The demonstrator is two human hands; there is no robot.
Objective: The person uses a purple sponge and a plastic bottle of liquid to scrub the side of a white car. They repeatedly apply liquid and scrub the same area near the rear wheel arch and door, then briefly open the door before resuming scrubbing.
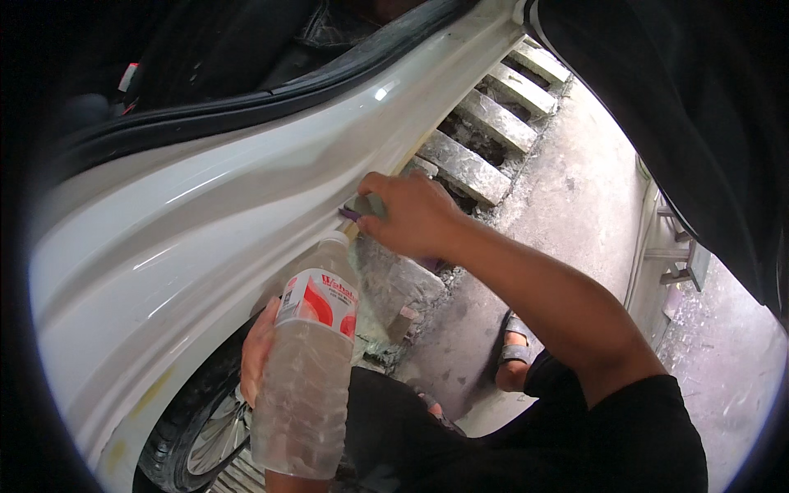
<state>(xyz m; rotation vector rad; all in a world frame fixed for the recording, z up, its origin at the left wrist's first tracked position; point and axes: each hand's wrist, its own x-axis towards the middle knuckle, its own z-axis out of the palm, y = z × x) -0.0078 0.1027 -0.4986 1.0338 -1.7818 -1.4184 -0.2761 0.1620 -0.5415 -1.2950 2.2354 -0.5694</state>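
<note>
My left hand (pixel 254 357) grips a large clear plastic water bottle (pixel 302 388) from its far side. The bottle stands nearly upright, with a red-and-white label and its neck towards the car. My right hand (pixel 419 212) pinches a small grey-green pad (pixel 371 206) with a purple edge, perhaps a sanding pad. That pad meets the lower edge of the white car body panel (pixel 185 215), just beyond the bottle's neck. Part of the pad is hidden by my fingers. Along the panel's lower edge runs a yellowish strip (pixel 414 151).
Below the bottle is a car wheel (pixel 185 413). Concrete slats (pixel 471 163) with gaps between them run beside the sill. A dark open door (pixel 672 111) hangs at the upper right. A wooden stool or bench (pixel 687 265) stands beyond the concrete floor (pixel 573 179). My sandalled foot (pixel 515 354) rests there.
</note>
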